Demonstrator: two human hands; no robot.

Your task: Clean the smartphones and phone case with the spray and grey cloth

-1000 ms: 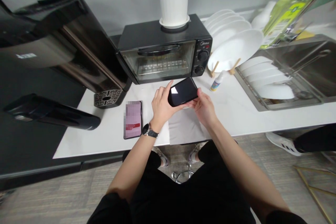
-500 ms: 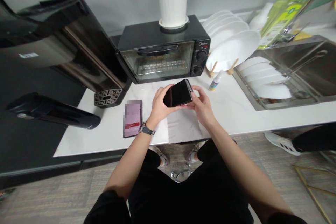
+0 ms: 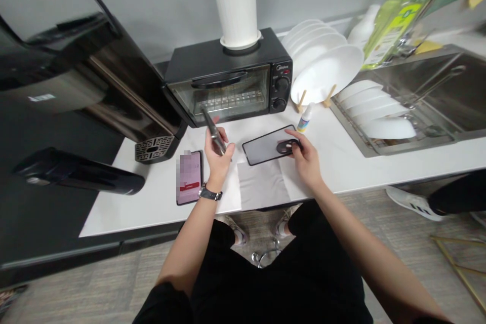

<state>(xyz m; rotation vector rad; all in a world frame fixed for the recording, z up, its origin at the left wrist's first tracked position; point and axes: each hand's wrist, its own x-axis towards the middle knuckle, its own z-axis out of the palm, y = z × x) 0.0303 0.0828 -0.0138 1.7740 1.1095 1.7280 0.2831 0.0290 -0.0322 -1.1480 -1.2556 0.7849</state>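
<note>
My left hand (image 3: 218, 154) is closed around a dark phone (image 3: 214, 134), which is tilted up and seen nearly edge-on above the counter. In my right hand (image 3: 307, 159) is a phone case (image 3: 261, 147) with a black rim and a see-through greyish back. A dark oval part (image 3: 287, 146) sits near the case's right end, close to my fingers. Below the case, a grey cloth (image 3: 264, 185) lies flat at the counter's front edge. Another phone (image 3: 189, 182) with a lit pink screen lies left of my left wrist. A small white spray bottle (image 3: 304, 118) stands just beyond my right hand.
Behind my hands is a black toaster oven (image 3: 228, 58) with a white pot (image 3: 237, 7) on top. White plates (image 3: 326, 73) stand in a rack to its right, beside the sink (image 3: 364, 144). At left are a drinks machine (image 3: 152, 149) and a black bottle (image 3: 87, 174).
The phone and its case, together in both hands before, are now apart. The phone has moved left in my left hand; the case stays in my right. The view has shifted slightly.
</note>
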